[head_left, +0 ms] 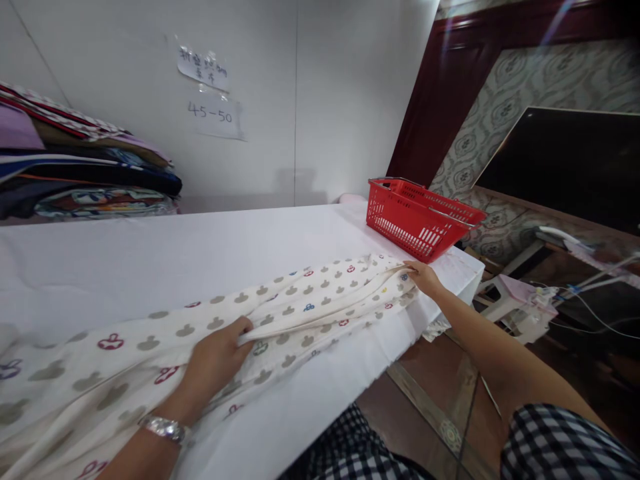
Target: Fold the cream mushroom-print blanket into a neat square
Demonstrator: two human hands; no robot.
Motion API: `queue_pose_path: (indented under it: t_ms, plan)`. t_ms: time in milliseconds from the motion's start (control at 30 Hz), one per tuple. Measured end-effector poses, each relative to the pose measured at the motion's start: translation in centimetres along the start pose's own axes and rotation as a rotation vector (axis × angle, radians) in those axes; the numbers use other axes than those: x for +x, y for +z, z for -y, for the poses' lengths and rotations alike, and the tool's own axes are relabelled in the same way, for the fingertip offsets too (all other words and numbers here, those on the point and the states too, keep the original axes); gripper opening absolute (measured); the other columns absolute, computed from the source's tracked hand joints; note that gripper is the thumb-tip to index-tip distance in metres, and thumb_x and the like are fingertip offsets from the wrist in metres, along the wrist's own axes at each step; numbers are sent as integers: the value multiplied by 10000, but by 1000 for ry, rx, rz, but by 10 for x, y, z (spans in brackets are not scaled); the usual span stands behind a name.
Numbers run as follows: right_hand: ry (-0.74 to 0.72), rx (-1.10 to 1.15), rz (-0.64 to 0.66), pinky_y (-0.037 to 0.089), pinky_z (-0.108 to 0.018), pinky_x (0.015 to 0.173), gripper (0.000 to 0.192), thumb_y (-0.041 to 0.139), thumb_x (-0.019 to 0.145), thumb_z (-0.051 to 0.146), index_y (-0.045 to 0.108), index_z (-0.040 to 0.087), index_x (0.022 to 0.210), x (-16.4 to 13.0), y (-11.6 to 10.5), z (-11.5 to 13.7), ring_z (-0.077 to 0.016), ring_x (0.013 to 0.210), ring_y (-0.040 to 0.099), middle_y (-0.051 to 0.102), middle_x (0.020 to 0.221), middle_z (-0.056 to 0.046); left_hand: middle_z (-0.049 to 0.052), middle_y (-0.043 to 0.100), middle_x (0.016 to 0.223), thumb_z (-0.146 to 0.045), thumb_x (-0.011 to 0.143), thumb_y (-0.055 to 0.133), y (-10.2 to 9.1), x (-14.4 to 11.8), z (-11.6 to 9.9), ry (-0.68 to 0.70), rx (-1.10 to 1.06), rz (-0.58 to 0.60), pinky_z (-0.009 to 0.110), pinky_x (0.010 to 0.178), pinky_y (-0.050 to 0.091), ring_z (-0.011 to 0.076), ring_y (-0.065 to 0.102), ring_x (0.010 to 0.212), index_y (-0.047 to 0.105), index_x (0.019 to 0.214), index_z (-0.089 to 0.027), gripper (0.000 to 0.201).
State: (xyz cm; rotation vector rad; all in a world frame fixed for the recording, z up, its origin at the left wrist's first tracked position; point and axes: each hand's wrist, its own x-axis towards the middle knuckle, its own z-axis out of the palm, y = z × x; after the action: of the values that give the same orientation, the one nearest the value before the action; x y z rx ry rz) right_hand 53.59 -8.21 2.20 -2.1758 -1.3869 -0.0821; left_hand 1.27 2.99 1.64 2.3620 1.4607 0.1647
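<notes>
A long white cloth printed with grey, red and blue mouse-head shapes (pixel 310 290) stretches across the table from the lower left to the right side. My left hand (pixel 223 350), with a silver bracelet at the wrist, pinches a raised fold of it near the middle. At the cloth's far right end, my right hand (pixel 421 275) grips the edge between thumb and fingers, with the arm reaching out. Between the two hands the fabric is pulled into a lengthwise ridge. Its left end runs out of view, so its full shape is hidden.
A red plastic basket (pixel 415 217) stands at the table's right corner, just beyond my right hand. Folded clothes (pixel 85 167) are stacked at the back left. The white-covered table (pixel 210 243) meets a wall with paper signs (pixel 215 120). A pale stool (pixel 523 303) is at the right.
</notes>
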Motion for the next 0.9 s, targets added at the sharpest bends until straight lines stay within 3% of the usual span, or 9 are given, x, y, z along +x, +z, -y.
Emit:
queue_pose_path:
  t_ms: [100, 567, 900]
  plan:
    - [-36, -51, -28, 453, -357, 902, 380, 476, 754, 163, 659, 183, 1086, 3, -3, 1, -208, 997, 583, 662, 1019, -72, -1, 652, 788, -315, 829, 478, -1, 0, -1, -2, 2, 7, 257, 652, 345, 193, 594, 767, 542, 968, -239, 171]
    - [-107, -157, 11, 434, -317, 858, 319, 489, 782, 191, 686, 159, 1032, 6, 3, 2, -209, 920, 568, 651, 920, -79, -10, 640, 777, -299, 847, 471, -2, -2, -1, -7, 1, 29, 249, 648, 333, 183, 591, 766, 524, 966, -240, 142]
    - [-113, -24, -36, 413, -328, 848, 125, 542, 703, 207, 662, 195, 739, 14, 6, 1, -214, 891, 552, 630, 826, -59, -6, 646, 786, -291, 841, 480, -4, -3, -2, 10, -9, 14, 249, 653, 335, 191, 596, 783, 540, 946, -233, 134]
